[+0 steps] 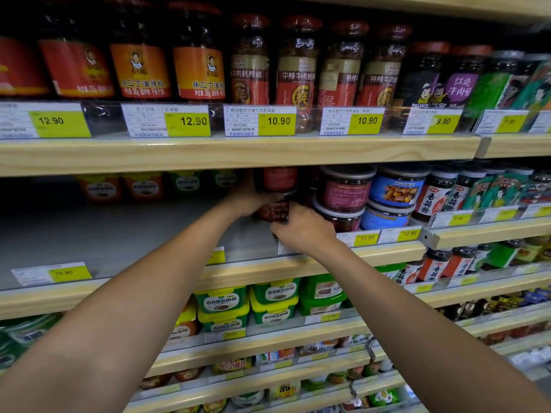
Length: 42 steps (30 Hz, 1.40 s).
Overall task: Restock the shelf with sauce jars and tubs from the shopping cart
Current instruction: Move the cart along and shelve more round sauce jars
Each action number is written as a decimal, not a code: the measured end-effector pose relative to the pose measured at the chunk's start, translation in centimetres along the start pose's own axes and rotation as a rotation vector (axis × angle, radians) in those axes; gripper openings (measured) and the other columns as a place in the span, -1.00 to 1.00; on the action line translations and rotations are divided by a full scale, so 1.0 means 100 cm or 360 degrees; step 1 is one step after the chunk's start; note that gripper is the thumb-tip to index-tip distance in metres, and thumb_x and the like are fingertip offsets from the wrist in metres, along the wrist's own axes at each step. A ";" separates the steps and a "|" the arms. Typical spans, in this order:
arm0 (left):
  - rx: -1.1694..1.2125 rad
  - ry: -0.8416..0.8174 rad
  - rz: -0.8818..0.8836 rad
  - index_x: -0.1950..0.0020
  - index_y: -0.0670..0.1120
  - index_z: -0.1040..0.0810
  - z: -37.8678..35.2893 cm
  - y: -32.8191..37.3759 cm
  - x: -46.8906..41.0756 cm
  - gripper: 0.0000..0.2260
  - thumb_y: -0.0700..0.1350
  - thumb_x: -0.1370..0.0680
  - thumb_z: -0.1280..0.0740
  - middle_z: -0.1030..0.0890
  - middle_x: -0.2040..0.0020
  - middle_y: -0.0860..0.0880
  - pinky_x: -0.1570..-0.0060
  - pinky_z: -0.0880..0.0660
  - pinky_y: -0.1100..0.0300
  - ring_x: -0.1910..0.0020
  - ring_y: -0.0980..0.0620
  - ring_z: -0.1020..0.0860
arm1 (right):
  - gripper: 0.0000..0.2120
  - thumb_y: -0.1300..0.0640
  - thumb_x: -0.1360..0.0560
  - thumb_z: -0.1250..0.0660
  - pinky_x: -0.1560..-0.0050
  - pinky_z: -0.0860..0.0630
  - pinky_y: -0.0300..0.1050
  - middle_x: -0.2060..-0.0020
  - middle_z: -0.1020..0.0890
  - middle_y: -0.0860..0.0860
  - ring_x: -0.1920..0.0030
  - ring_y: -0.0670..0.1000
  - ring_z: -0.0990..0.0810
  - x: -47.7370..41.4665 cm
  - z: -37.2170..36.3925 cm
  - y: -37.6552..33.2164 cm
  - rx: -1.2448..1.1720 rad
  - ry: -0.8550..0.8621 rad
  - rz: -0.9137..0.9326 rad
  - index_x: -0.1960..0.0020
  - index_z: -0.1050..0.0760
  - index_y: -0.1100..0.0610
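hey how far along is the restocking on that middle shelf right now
Partly done. Red-labelled tubs and blue-labelled tubs already stand stacked on the middle shelf. In hand: the left hand and right hand are on a stack of dark red jars beside them. Left: the shelf's grey floor further left is mostly bare. The cart isn't visible.

Along the top shelf edge (238, 153) we read price tags (187, 122): 12.90, 12.90, 10.90, 10.90, 9.90; below it, green tubs (222, 302) say 6月香豆瓣酱.
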<state>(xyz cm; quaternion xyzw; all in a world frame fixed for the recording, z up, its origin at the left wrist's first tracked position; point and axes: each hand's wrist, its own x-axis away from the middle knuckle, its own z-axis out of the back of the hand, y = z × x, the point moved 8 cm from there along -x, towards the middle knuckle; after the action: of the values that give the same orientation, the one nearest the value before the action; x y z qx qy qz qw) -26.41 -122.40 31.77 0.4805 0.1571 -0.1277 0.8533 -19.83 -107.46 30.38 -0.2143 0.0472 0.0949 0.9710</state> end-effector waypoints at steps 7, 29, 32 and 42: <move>0.0008 0.0010 0.0070 -0.44 0.01 -0.43 -0.001 -0.005 0.000 -0.08 0.26 -0.15 -0.63 -0.57 -0.35 0.02 -0.37 -0.47 -0.02 -0.33 0.06 -0.53 | -0.52 -0.17 -0.45 -0.26 -0.15 -0.48 0.02 -0.22 -0.59 0.07 -0.24 0.18 -0.55 -0.001 0.000 0.001 -0.0021 -0.0058 -0.0007 -0.28 -0.45 0.05; -0.0798 0.0002 0.0076 -0.63 0.02 -0.11 0.028 0.060 0.135 -0.16 0.13 -0.48 -0.48 -0.21 -0.61 -0.06 -0.48 -0.29 -0.04 -0.56 -0.12 -0.22 | -0.44 -0.04 -0.52 -0.31 -0.39 -0.36 0.08 -0.35 -0.45 0.09 -0.39 0.13 -0.34 0.086 0.025 -0.002 -0.0042 0.0329 0.0351 -0.46 -0.36 0.16; -0.0904 -0.0033 -0.0037 -0.65 -0.01 -0.08 0.014 0.076 0.159 -0.18 0.16 -0.53 -0.42 -0.15 -0.63 -0.05 -0.55 -0.18 -0.03 -0.60 -0.08 -0.14 | -0.41 -0.07 -0.53 -0.32 -0.45 -0.31 0.08 -0.44 -0.39 0.08 -0.47 0.11 -0.29 0.111 0.029 0.013 0.0027 0.0409 0.0317 -0.48 -0.35 0.15; -0.1021 -0.0231 -0.0354 -0.65 0.05 -0.06 -0.096 0.116 0.236 -0.29 0.23 -0.61 -0.29 -0.09 -0.65 0.04 -0.60 -0.05 0.02 -0.64 -0.01 -0.04 | -0.35 -0.21 -0.56 -0.25 -0.49 -0.28 0.12 -0.55 -0.24 0.05 -0.55 0.10 -0.19 0.201 0.037 0.137 0.0104 0.0337 0.0031 -0.55 -0.25 0.06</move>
<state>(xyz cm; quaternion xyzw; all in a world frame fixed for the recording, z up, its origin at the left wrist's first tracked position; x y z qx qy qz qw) -1.85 -109.92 26.87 0.1575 0.1795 -0.1978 0.9507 -2.74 -90.42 25.48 -0.1909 0.1547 0.0797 0.9661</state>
